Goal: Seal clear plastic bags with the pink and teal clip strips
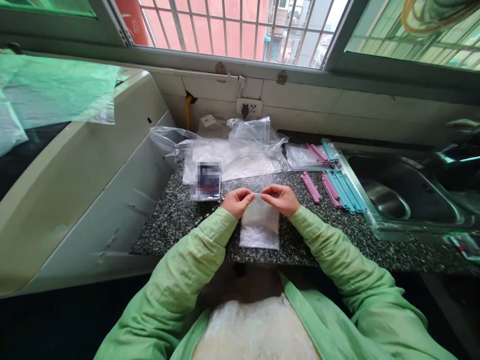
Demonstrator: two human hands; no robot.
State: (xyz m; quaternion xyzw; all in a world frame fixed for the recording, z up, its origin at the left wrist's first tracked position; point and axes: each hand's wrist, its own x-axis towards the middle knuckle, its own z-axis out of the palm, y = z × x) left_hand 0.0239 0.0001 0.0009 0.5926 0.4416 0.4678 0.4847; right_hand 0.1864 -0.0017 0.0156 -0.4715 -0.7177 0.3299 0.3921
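A small clear plastic bag [259, 227] lies on the speckled countertop [161, 230] in front of me. My left hand [238, 201] pinches its far edge near the left corner. At the same edge, a little to the right, my right hand [281, 198] pinches it too, the fingertips of both hands close together. Whatever is inside the bag, if anything, I cannot make out. Just left of my left hand lies a dark packet [208, 180], partly blurred. Pink bag-sealing clips [311, 187] and blue clips [345, 192] lie to the right of my right hand.
Larger clear plastic bags [236, 155] are heaped behind my hands, below a wall socket [249, 107]. More clips rest on flat plastic bags [307, 156] at the back. A steel sink [405, 190] is on the right, a white appliance [93, 185] on the left, and a barred window [240, 27] ahead.
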